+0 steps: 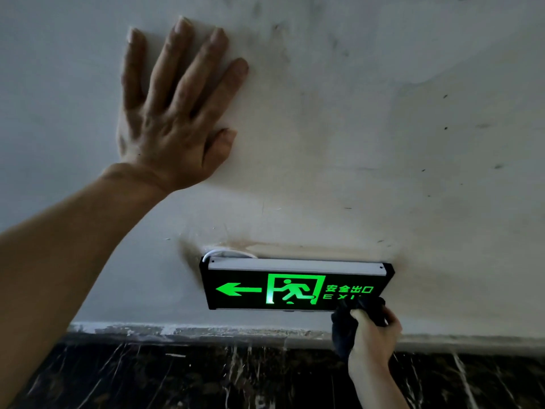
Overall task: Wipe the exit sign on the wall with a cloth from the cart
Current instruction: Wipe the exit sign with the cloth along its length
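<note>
Fingers (182, 72) of the left hand (174, 122) are spread apart and laid flat against the wall (383, 113), while those of the right hand (373, 335) are closed on a dark cloth (343, 329). A pale, scuffed and stained surface is seen filling most of the view, marked with dark specks and a brownish streak just above the sign. Along the bottom, a dark marbled skirting (206, 376) with white veins is met by the wall at a rough, chipped paint line. The bare left forearm is stretched up from the lower left corner, the palm pressed to the wall well above and to the left of the sign. The exit sign (295, 287) is mounted low on the wall, just above the skirting, its black face lit with a green arrow pointing left, a running figure in a doorway, and green lettering at the right. A pale strip runs along its top edge, and a white cable (224, 253) is looped out from behind its upper left corner. The cloth is bunched in the right hand and pressed against the lower right corner of the sign, where the last letters are partly covered by it.
</note>
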A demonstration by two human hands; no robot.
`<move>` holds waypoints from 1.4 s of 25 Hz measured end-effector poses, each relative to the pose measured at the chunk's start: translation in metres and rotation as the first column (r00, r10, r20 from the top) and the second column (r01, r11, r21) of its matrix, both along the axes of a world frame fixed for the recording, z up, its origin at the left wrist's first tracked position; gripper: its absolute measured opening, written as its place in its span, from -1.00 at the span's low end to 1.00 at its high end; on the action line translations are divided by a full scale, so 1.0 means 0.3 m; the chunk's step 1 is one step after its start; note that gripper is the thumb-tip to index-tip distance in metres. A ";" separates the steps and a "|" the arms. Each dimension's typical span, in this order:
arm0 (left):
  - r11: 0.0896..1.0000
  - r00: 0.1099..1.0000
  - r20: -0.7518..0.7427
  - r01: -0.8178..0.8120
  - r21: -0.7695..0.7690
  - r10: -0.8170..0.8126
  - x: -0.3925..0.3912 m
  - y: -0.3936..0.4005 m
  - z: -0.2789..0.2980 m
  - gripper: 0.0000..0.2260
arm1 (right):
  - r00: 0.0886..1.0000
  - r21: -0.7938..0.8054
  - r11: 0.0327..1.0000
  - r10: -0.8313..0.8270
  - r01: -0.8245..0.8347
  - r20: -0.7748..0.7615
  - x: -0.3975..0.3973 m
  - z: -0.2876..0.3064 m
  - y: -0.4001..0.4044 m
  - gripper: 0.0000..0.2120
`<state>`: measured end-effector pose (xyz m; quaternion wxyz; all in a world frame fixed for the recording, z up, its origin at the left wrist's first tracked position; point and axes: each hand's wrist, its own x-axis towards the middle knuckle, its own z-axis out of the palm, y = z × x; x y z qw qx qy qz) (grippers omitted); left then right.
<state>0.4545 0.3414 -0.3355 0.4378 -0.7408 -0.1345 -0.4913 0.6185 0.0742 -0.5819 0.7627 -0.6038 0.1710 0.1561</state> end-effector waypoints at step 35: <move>-0.695 0.378 0.749 0.704 0.150 0.545 -0.389 -0.551 -0.406 -0.72 | -0.567 -0.397 0.719 0.695 0.570 0.442 0.027 0.861 0.303 -0.42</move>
